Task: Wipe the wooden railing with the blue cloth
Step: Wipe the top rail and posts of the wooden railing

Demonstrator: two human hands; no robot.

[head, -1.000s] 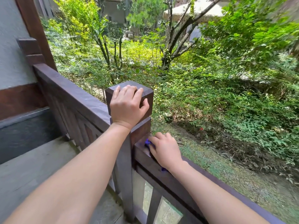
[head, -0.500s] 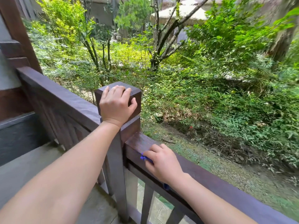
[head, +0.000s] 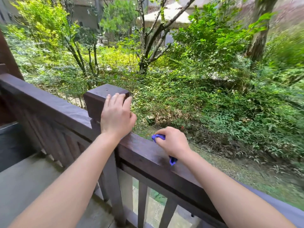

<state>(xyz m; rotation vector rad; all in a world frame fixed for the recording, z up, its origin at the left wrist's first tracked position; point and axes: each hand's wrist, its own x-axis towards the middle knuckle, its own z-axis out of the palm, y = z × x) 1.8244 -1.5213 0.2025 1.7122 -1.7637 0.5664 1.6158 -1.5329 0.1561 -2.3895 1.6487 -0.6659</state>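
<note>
Most of the cloth (head: 158, 137) is buried in the right hand (head: 172, 142). Only a blue bunch pokes out past the fingertips, and a short tail shows under the wrist, on the side nearer me. That hand is curled tight round the cloth and pins it to the top of the rail (head: 144, 156). The cloth sits just right of the left hand, close to it but not touching.

The left hand (head: 117, 117) lies on the post (head: 98, 98), fingers fairly straight over the cap's right edge, thumb out to the side, holding nothing. It hides the spot where rail meets post, and I cannot tell how hard the palm bears down.

Right of the right forearm the rail runs out of view at the frame's edge, and things there are smeared. Below both arms stand balusters (head: 142, 203), their feet cut off. Under the left forearm is a grey floor (head: 24, 186). Beyond the hands lie shrubs (head: 213, 104), a forked tree (head: 144, 51), and a pale roof (head: 164, 15), too blurred to read.
</note>
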